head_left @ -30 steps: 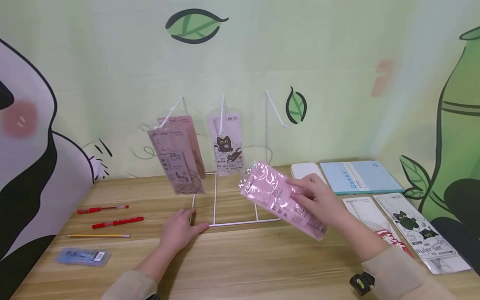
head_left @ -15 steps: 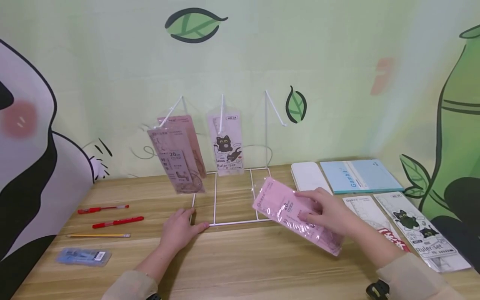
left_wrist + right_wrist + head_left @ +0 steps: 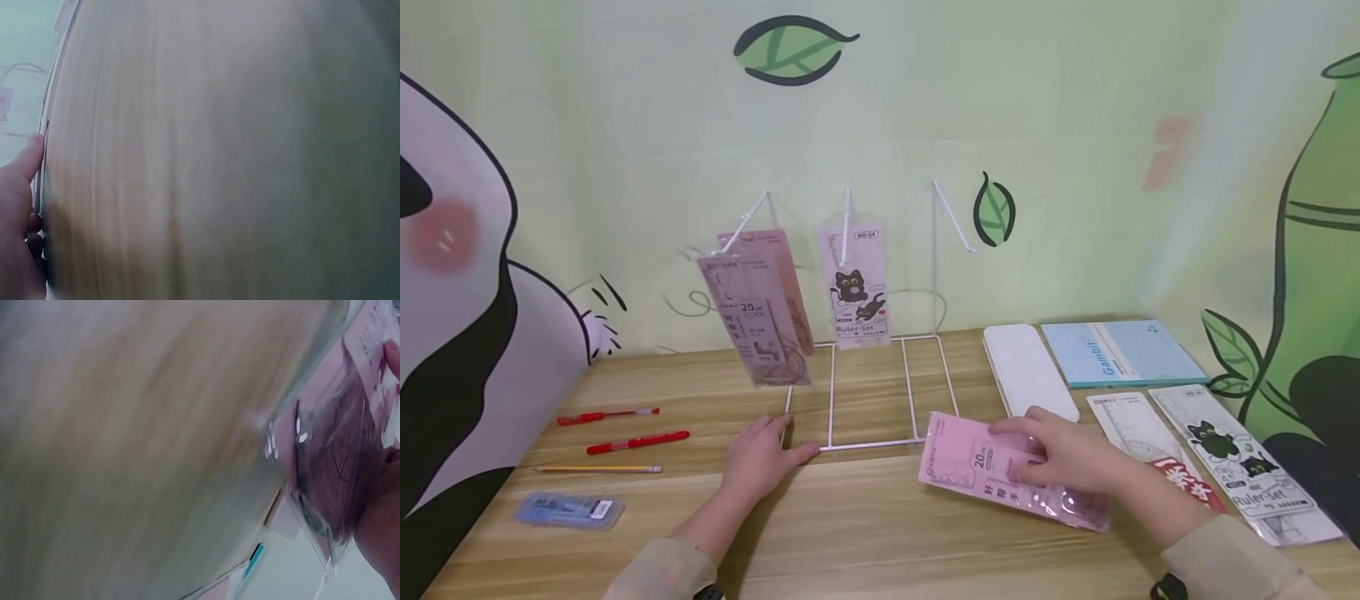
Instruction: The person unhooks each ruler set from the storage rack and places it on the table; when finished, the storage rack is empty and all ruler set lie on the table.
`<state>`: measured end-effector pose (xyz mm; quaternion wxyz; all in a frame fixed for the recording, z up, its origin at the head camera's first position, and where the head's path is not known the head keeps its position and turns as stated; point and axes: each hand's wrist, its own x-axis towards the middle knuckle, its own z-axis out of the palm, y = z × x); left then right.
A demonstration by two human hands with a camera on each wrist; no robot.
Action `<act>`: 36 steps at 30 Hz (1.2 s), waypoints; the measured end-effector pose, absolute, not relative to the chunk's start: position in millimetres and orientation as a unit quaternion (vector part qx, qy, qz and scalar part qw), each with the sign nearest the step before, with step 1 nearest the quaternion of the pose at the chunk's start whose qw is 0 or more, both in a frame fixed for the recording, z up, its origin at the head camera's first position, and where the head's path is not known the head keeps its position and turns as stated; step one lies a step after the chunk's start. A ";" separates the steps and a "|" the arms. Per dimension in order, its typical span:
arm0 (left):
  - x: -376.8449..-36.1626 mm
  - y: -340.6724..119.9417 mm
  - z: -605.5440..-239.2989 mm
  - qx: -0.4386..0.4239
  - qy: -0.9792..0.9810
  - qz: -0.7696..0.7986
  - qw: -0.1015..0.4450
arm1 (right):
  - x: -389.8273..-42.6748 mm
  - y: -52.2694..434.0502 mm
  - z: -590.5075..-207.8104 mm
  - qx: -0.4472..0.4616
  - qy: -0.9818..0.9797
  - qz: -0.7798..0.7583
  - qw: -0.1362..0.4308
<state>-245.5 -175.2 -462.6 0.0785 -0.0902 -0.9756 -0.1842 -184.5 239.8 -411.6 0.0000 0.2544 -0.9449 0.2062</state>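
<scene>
My right hand (image 3: 1060, 454) pinches a pink ruler set in clear plastic packaging (image 3: 962, 458), thumb and fingers on its upper side. The pack lies tilted low over the table, its left end by the front bar of the white wire display rack (image 3: 880, 445). In the right wrist view the pack's clear end (image 3: 331, 462) bulges beside the palm. My left hand (image 3: 763, 458) rests on the rack's front left corner, thumb extended along the bar. Two pink ruler sets (image 3: 756, 321) hang from the left hook, and a cat-print ruler set (image 3: 857, 287) from the middle one. The right hook (image 3: 955, 218) is bare.
Two red pens (image 3: 636, 442), a yellow pencil (image 3: 598, 468) and a blue translucent case (image 3: 568, 510) lie left. On the right are a white box (image 3: 1026, 367), a light-blue notebook (image 3: 1150, 354), a white ruler set (image 3: 1127, 425) and another cat-print ruler set (image 3: 1240, 467).
My right hand has moved down and right with the pink ruler set, which now lies flatter and nearer the table. The white box shows more fully. My left hand stays on the rack.
</scene>
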 end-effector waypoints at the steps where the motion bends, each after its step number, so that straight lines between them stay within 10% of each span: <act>1: -245.5 -175.1 -462.6 -0.090 -0.976 -0.184 0.079 | -184.9 240.2 -412.5 0.265 -0.945 0.191 0.004; 36: -242.8 -175.5 -460.6 -0.095 -0.977 -0.173 0.080 | -192.8 246.5 -419.1 0.308 -0.949 0.062 -0.013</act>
